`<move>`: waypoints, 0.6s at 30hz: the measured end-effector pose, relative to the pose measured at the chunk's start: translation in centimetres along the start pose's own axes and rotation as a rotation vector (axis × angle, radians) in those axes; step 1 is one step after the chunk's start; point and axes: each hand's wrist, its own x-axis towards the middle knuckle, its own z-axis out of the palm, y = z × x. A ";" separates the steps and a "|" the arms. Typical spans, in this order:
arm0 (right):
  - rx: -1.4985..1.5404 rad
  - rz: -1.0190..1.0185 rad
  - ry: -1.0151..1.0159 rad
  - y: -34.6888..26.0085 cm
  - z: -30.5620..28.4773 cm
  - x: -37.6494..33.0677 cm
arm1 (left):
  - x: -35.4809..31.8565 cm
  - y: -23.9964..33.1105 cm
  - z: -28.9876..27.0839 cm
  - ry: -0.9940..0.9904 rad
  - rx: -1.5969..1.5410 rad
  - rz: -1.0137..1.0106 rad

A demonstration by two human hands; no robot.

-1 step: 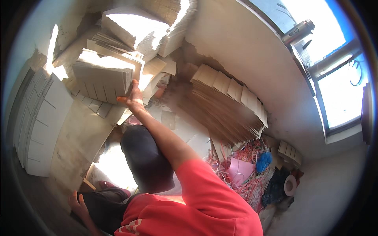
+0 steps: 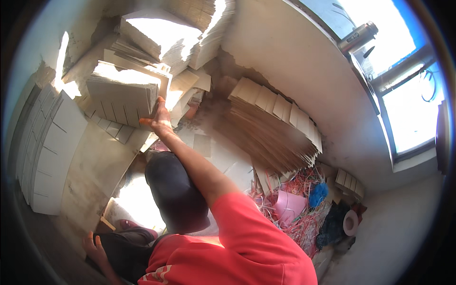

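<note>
A stack of slotted grey-brown cardboard sheets (image 2: 121, 99) stands on edge at the upper left, with sunlight on its top. My right hand (image 2: 160, 121) grips its near right corner: the thumb lies along the lower front and the fingers go up the side. Behind that stack lean more cardboard sheets (image 2: 124, 56). At the lower left, my left hand (image 2: 97, 251) rests beside my dark-trousered leg (image 2: 121, 249). Its visible fingers are apart, with nothing seen in them.
A long row of cardboard sheets (image 2: 270, 126) stands along the right wall. More slotted sheets (image 2: 52, 147) lean at far left. Below the row lie tangled pink and white strips (image 2: 299, 230), a pink bucket (image 2: 289, 208), a blue bag (image 2: 318, 194) and a tape roll (image 2: 350, 223).
</note>
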 end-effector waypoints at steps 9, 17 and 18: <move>0.071 -0.225 0.005 -4.9 -3.1 -1.5 | -0.4 -0.2 0.2 0.058 -0.022 0.018; -0.340 -0.565 0.508 -4.0 -6.3 2.8 | 9.0 12.4 5.3 -0.220 -1.051 -0.097; -0.383 -0.568 0.471 -5.3 -6.9 3.2 | 10.2 14.3 5.7 -0.241 -1.134 -0.081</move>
